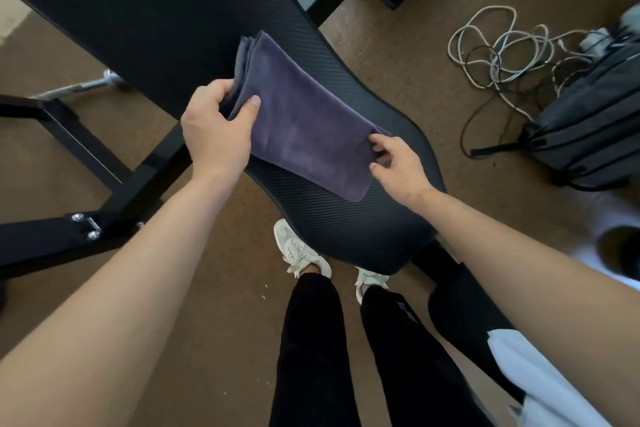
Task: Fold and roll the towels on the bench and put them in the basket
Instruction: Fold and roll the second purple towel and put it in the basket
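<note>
Brown speckled floor (398, 46); a black ribbed worktop (156, 11) crosses it diagonally. We note one folded purple towel (304, 122) on the worktop's narrow part, its layered edges at the far-left end. The left hand (214, 129) grips those edges, thumb on top and fingers curled beneath. The right hand (398, 167) pinches the opposite edge between thumb and forefinger. Pale print on the black trousers (407, 314) is too blurred to read. Coiled cables (502, 46) and a grey backpack (588, 136) lie on the floor.
</note>
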{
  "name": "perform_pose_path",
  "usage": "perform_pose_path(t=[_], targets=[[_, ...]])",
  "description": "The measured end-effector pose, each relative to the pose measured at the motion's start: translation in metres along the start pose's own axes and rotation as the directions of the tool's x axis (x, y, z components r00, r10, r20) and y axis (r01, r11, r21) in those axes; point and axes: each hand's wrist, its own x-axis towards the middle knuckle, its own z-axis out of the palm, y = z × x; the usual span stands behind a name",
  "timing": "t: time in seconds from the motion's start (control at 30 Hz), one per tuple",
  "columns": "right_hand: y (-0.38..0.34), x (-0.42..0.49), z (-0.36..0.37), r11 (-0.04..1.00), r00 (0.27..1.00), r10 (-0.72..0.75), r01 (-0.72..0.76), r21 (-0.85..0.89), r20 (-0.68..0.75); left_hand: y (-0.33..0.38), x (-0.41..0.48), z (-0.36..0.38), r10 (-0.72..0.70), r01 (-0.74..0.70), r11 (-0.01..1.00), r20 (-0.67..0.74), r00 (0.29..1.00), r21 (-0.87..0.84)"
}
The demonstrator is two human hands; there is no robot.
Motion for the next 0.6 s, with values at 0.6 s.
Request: perform_pose_path(t=[0.6], targets=[[0.009,0.023,-0.039,0.713,0.890,0.182,-0.413,0.567,0.418,0.002,-0.106,0.113,0.261,-0.271,0.962,0.335,0.905,-0.017]])
